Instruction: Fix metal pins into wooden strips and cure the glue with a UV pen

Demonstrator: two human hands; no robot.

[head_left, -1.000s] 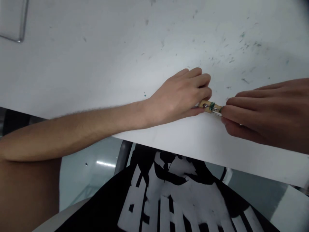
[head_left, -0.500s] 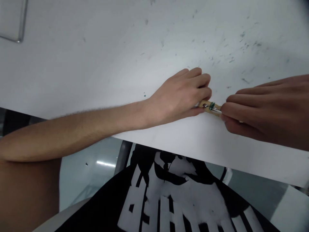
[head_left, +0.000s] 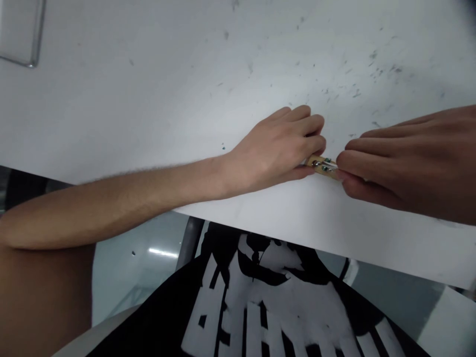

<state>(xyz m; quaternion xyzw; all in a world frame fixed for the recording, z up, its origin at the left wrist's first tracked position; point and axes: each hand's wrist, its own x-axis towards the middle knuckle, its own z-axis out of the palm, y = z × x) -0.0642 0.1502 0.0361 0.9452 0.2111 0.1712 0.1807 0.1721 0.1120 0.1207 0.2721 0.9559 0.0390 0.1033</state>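
Left hand (head_left: pixel 277 144) pinches one end of a small wooden piece (head_left: pixel 324 171) above the white table (head_left: pixel 148 109). Right hand (head_left: pixel 401 161) grips a thin silvery tool (head_left: pixel 330 164) over it.

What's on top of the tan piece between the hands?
On the tan piece, a silvery strip and green bits show. The left hand grips one end; the right hand covers the other, hiding anything there.

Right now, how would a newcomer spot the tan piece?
At the white table, near the edge by the black shirt, find the left hand and the right hand. The tan piece shows in the gap between them. Its tan colour and shiny bits set it apart from the dark specks scattered nearby.
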